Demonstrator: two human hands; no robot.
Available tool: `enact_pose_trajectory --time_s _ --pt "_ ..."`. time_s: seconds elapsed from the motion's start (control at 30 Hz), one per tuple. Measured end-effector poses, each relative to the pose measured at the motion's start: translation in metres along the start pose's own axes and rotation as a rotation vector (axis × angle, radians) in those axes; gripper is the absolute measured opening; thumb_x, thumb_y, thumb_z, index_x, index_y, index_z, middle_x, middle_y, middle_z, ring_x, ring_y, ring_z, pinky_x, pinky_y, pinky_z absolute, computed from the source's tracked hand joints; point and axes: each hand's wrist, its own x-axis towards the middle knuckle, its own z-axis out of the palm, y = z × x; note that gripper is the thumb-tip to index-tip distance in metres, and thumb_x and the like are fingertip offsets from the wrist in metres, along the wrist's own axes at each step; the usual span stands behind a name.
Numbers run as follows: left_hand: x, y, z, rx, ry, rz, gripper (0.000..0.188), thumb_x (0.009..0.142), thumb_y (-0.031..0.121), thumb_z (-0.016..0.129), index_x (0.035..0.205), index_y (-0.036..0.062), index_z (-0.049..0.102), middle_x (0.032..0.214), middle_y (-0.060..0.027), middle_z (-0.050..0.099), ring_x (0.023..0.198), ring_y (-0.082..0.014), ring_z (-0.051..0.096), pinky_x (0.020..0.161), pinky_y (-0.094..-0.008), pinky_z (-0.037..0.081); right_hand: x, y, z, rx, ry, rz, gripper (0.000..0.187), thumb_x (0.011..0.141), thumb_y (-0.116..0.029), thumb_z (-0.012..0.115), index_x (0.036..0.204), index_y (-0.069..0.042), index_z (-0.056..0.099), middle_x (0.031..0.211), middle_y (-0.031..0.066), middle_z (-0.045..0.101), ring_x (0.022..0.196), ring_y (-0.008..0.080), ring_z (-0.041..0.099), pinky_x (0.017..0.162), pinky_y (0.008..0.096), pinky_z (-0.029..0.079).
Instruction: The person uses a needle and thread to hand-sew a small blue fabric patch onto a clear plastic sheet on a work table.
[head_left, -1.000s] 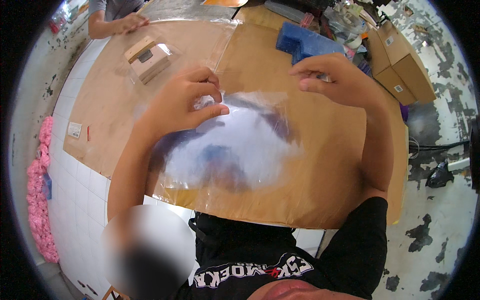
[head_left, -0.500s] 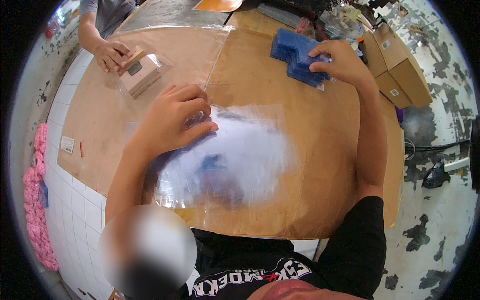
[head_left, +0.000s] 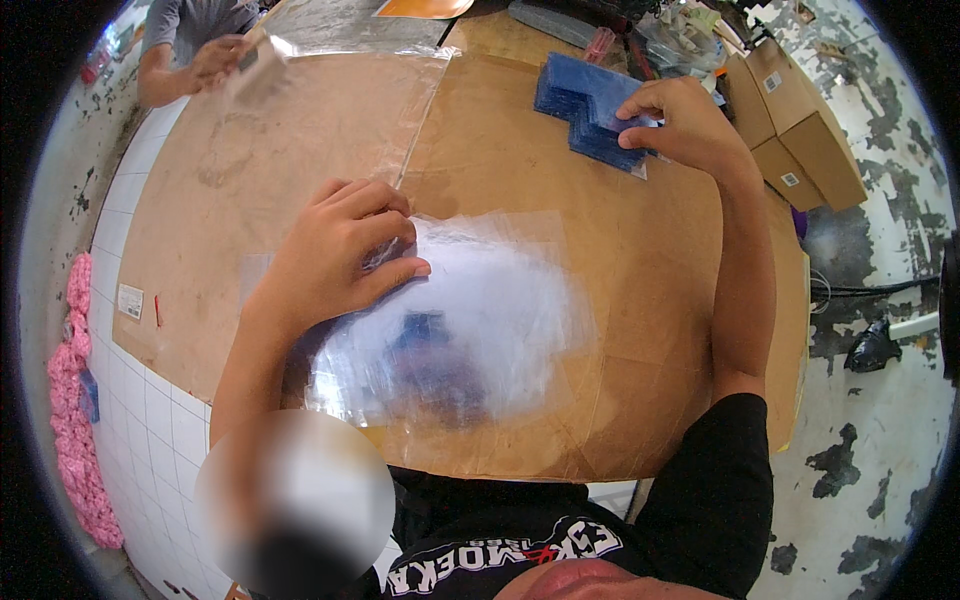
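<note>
A loose pile of clear plastic sheets [head_left: 500,310] lies on the brown table covering in front of me, glossy with reflected light. At its far left edge my left hand [head_left: 350,245] has its fingers curled, with shiny plastic between thumb and fingers. To the far right stands a neat stack of blue plastic pieces [head_left: 585,95], stepped in outline. My right hand [head_left: 680,125] is closed at the stack's right side, thumb and forefinger on the upper pieces; how many they grip is hidden.
Across the table at the left, another person's hand [head_left: 215,62] holds a blurred, light wooden block [head_left: 258,75]. Cardboard boxes [head_left: 805,130] stand beyond the right edge. A small white label [head_left: 130,301] and a thin red item [head_left: 157,310] lie at the left.
The other person's hand has lifted the wooden block and moved it away toward the far left edge. Both my hands stay almost where they were.
</note>
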Motion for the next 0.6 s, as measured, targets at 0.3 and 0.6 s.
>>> enact_pose_trajectory --time_s 0.3,0.6 --pt "0.002 0.001 0.004 -0.006 0.083 0.042 0.024 0.075 0.029 0.078 0.08 0.0086 0.066 0.091 -0.0044 0.062 0.085 -0.0235 0.06 0.083 -0.0346 0.044 -0.002 -0.001 -0.001 0.012 -0.003 -0.045 0.021 0.076 -0.014 0.073 0.093 -0.002 0.073 0.087 0.0158 0.071 0.08 0.03 0.07 0.072 0.0374 0.054" --pt "0.001 -0.002 0.006 -0.022 0.073 0.036 0.024 0.076 0.029 0.078 0.079 0.0079 0.067 0.091 -0.0047 0.062 0.087 -0.0242 0.06 0.085 -0.0355 0.043 -0.003 -0.006 -0.003 -0.034 0.072 -0.067 0.015 0.08 -0.011 0.068 0.091 -0.002 0.072 0.085 0.0156 0.07 0.078 0.033 0.068 0.071 0.0391 0.053"
